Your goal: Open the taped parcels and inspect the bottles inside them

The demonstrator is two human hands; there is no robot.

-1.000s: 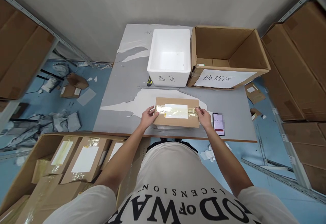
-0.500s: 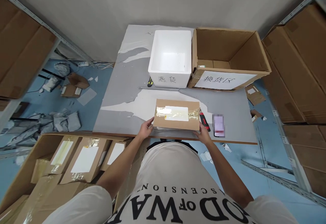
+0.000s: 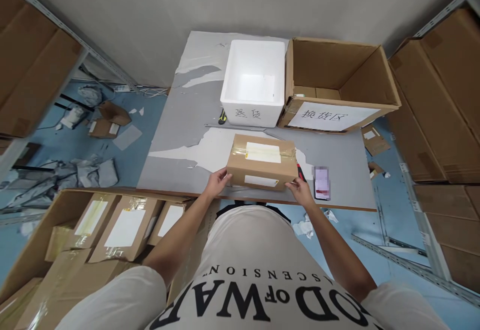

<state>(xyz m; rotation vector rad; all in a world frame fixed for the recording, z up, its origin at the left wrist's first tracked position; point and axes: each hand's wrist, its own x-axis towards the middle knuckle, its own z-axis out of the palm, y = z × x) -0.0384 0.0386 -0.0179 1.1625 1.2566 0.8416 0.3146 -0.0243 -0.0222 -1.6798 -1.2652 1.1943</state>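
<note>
A taped cardboard box [image 3: 261,168] with white labels on its top and front faces is over the near part of the table, tilted so its front side shows. My left hand [image 3: 218,182] grips its left end, thumb on the near face. At the lower right corner, my right hand [image 3: 299,190] holds the box with fingers bent round the edge. A red and black utility knife [image 3: 301,172] lies just right of the box, partly hidden by it. Further right rests a phone [image 3: 322,183] with a lit, blurred screen.
A white foam box [image 3: 252,115] and an open carton [image 3: 337,112], both with handwritten marks, stand at the table's back. A yellow and black cutter [image 3: 222,117] lies beside the foam box. Bottom left, a large carton [image 3: 71,193] holds several taped boxes. Shelving with cartons [image 3: 420,105] flanks the right.
The cardboard box has tipped away from me, so its near face and second label now show. Both hands have shifted onto that near face.
</note>
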